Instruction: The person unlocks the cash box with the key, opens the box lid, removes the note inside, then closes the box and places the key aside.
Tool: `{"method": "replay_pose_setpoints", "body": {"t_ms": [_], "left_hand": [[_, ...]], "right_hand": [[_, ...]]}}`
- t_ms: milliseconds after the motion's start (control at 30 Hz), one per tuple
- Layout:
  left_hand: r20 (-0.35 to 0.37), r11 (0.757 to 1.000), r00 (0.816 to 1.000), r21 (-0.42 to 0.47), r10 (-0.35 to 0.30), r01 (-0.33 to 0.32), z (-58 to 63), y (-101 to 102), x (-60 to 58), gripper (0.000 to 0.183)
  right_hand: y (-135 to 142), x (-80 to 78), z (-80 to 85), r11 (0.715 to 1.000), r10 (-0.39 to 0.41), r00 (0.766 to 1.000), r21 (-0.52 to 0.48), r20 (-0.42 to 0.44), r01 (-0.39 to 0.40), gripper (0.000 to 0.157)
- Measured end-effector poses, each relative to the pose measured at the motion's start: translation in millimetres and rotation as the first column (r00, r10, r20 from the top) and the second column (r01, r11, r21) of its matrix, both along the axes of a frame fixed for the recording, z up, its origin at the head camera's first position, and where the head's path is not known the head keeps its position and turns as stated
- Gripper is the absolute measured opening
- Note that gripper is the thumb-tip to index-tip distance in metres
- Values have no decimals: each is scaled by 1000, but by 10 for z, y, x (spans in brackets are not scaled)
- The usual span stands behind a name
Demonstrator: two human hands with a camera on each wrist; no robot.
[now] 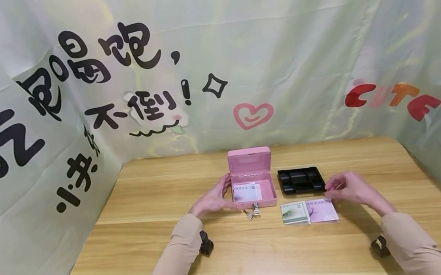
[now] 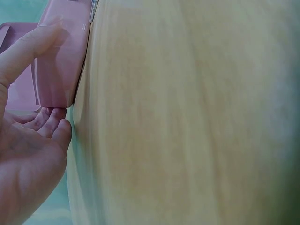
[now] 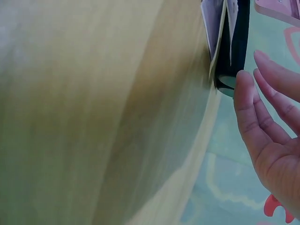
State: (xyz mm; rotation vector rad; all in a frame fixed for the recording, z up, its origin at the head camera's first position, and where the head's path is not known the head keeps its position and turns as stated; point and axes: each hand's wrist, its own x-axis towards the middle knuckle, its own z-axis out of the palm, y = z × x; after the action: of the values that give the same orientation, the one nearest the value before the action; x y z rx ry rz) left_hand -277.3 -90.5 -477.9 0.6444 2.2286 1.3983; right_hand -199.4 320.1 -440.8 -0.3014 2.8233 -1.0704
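Head view: the pink box (image 1: 269, 203) stands just right of the left hand (image 1: 212, 201), its longer side running left to right between the hands. Its lid (image 1: 249, 161) is raised at the far edge, so the mouth faces up. A banknote (image 1: 245, 193) lies inside. The padlock (image 1: 256, 209) hangs at the front, beside the keys (image 1: 250, 215). Near the right hand (image 1: 353, 189) are the black tray (image 1: 307, 191), its longer side left to right, the green note (image 1: 294, 213) and the purple note (image 1: 321, 211). A "2" reads on the green note; smaller print is illegible. The cloth (image 1: 303, 57) beyond both hands bears "不倒!" and "CUTE".

Left wrist view: the left hand grasps the box, thumb on the front, fingers at the side. The box is cut off above.

Right wrist view: the right hand is relaxed and holds nothing; contact with the tray's corner cannot be determined. The tray and notes show edge-on, cut off above.
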Motion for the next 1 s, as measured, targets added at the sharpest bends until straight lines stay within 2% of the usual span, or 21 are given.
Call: {"method": "replay_pose_setpoints", "body": {"t_ms": [533,1000], "left_hand": [[2,1000,1000,14,-9,9,-5,1,-4,117],[7,999,1000,40,-22,22,-4,-1,-3,116]], "right_hand": [[-125,-56,131,1000,-9,999,15,-41,10,20],[-383,-236,375,996,78,991,41,-107,-74,16]]}}
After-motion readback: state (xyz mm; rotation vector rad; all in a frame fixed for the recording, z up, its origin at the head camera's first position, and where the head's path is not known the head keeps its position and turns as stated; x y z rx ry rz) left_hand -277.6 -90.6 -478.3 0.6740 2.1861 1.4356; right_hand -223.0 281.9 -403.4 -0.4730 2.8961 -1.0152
